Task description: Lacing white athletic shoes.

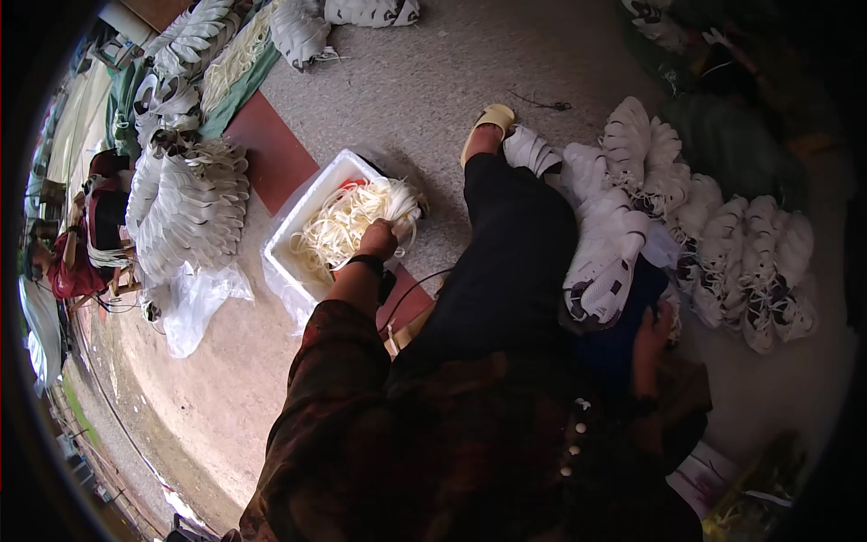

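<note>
My left hand is clenched on a hank of cream-white flat laces inside the white rectangular plastic tub, at the tub's end nearest my black-trousered leg. To do this well, I judge I should pinch only a few strands near their ends and draw them up along their length, so the tangle stays behind. The laces run lengthwise along the tub, from my fist toward its far corner, pointing away from the leg. My right hand lies on the other side of that leg, against a white lace-up sports shoe resting on dark blue cloth; I cannot tell whether it grips anything.
</note>
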